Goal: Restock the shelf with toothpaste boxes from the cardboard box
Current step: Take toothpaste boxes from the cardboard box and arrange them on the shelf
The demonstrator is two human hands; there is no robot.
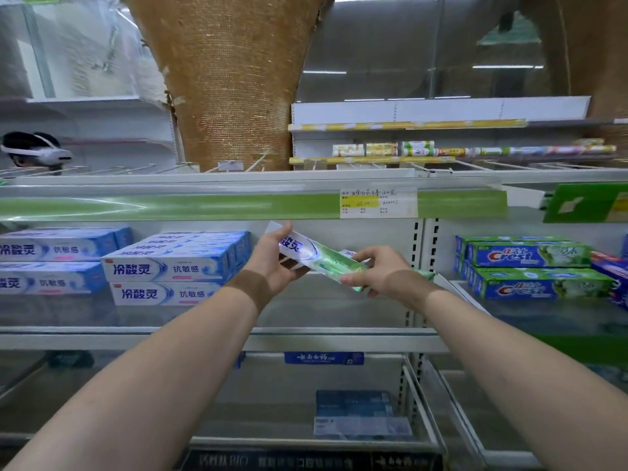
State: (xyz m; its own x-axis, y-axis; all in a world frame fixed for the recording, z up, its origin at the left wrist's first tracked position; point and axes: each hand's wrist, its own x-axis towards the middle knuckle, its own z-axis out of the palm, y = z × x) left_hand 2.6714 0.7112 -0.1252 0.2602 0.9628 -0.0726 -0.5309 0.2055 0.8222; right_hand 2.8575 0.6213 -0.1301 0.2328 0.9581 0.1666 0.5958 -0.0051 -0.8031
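Shelving unit: the middle shelf (306, 334) runs the width of the view, under an upper shelf with a green edge strip (170, 205)

Left section of middle shelf: blue-and-white toothpaste boxes (166, 270) stacked two high, lying lengthwise, in several rows front to back

Right section, past the upright: green-and-blue Crest boxes (530, 266) stacked two high, well apart from the blue-and-white stack

Lower shelf: a few pale blue boxes (356, 416) lying flat, blurred behind the clear front rail

Item in hand: one white-and-green toothpaste box (316, 256), held in the air over the bare gap between the two stocked sections, tilted with its left end higher. More packaging shows behind the right hand; whether that is a second box cannot be told

Left hand (272, 263): fingers curled under the box's left end, thumb up along its end

Right hand (377, 273): fingers pinching the box's right end

Price label (377, 203): white and yellow, handwritten, fixed on the green strip above the hands
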